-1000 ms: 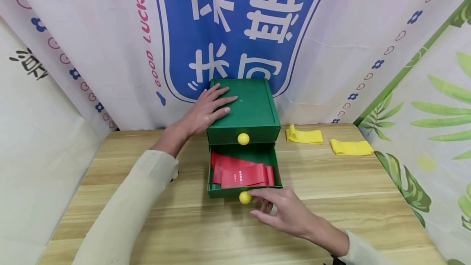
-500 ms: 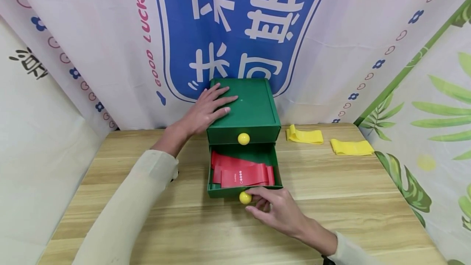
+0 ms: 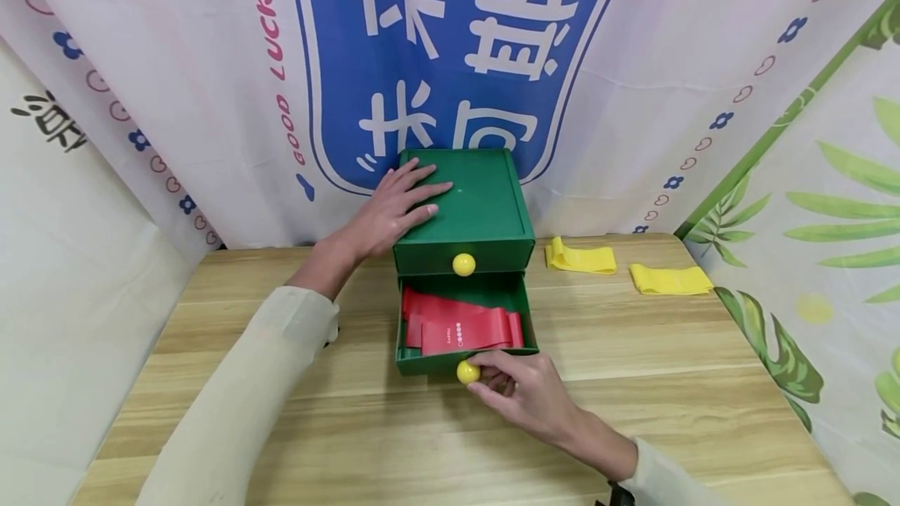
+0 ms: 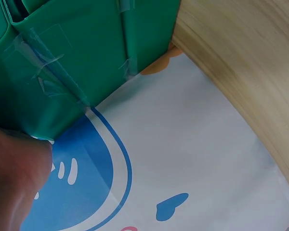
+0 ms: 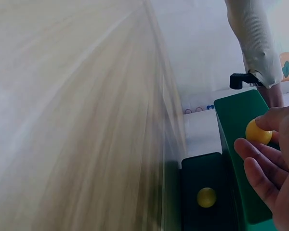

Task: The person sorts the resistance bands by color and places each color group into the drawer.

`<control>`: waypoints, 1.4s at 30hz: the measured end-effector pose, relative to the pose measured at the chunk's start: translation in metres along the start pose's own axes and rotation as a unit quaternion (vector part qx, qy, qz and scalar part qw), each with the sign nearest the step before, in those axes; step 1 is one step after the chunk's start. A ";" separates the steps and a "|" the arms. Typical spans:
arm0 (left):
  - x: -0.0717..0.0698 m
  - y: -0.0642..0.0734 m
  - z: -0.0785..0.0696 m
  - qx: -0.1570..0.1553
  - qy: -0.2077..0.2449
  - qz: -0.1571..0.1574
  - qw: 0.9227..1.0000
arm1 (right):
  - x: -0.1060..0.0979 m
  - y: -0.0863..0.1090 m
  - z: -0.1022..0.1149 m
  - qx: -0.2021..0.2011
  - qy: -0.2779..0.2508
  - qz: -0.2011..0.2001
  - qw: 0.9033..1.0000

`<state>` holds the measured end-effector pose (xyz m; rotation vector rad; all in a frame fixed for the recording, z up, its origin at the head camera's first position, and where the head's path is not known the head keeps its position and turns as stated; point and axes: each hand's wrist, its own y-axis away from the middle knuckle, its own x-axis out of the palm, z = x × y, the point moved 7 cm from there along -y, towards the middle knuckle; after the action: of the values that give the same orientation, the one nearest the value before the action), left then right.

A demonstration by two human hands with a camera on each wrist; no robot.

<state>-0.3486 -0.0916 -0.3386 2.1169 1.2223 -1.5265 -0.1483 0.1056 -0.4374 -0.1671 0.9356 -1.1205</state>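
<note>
A green two-drawer box [image 3: 485, 201] stands at the back of the wooden table [image 3: 633, 381]. My left hand [image 3: 394, 205] lies flat on its top, fingers straight; the left wrist view shows a finger [image 4: 14, 178] against the box side [image 4: 86, 48]. The lower drawer [image 3: 422, 361] is pulled out and holds folded red bands [image 3: 460, 326]. My right hand [image 3: 520, 393] pinches the drawer's yellow knob [image 3: 467, 372], thumb above and fingers below. In the right wrist view the thumb touches that knob [image 5: 257, 131]. The upper drawer's knob [image 3: 463, 264] is free.
Two folded yellow bands [image 3: 581, 258] [image 3: 670, 279] lie on the table right of the box. Printed cloth backdrops [image 3: 211, 100] close in the back and both sides. The left sleeve [image 3: 239, 404] crosses the table's left half.
My right hand has slid left and forward from beside the lower knob onto it, and its fingers have closed round it. The left hand has stayed flat on the box.
</note>
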 end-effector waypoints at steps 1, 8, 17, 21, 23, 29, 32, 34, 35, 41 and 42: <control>0.000 0.000 0.000 0.000 0.000 0.000 1.000 | 0.000 -0.001 -0.001 0.000 0.002 -0.001 1.000; 0.000 0.000 0.001 0.001 0.001 -0.003 1.000 | -0.001 -0.009 -0.006 -0.010 0.007 -0.012 1.000; -0.001 0.000 0.001 0.002 0.000 -0.003 1.000 | -0.001 -0.020 -0.016 -0.010 0.010 -0.034 0.999; 0.000 0.000 0.001 0.002 -0.001 -0.002 1.000 | -0.002 -0.024 -0.021 -0.002 0.006 -0.041 0.999; 0.001 0.000 0.001 0.002 0.000 -0.002 1.000 | -0.002 -0.026 -0.024 0.006 0.003 -0.043 0.999; 0.000 0.000 0.000 0.002 0.003 -0.004 1.000 | -0.003 -0.034 -0.037 0.042 -0.018 -0.053 0.998; 0.000 0.000 0.000 0.000 0.002 -0.003 1.000 | -0.002 -0.038 -0.044 0.057 -0.032 -0.062 0.996; 0.000 0.001 0.000 -0.001 0.000 -0.002 1.000 | -0.002 -0.041 -0.047 0.063 -0.041 -0.070 0.995; 0.000 0.001 0.000 -0.001 -0.001 -0.002 1.000 | -0.002 -0.042 -0.049 0.066 -0.045 -0.073 0.994; 0.001 0.001 0.000 0.000 0.000 -0.003 1.000 | -0.003 -0.050 -0.059 0.103 -0.066 -0.092 0.988; 0.001 0.000 0.000 0.000 0.001 -0.003 1.000 | -0.003 -0.051 -0.061 0.110 -0.068 -0.095 0.987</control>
<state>-0.3483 -0.0916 -0.3395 2.1167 1.2308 -1.5269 -0.2273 0.1035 -0.4457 -0.1515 0.6779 -1.3622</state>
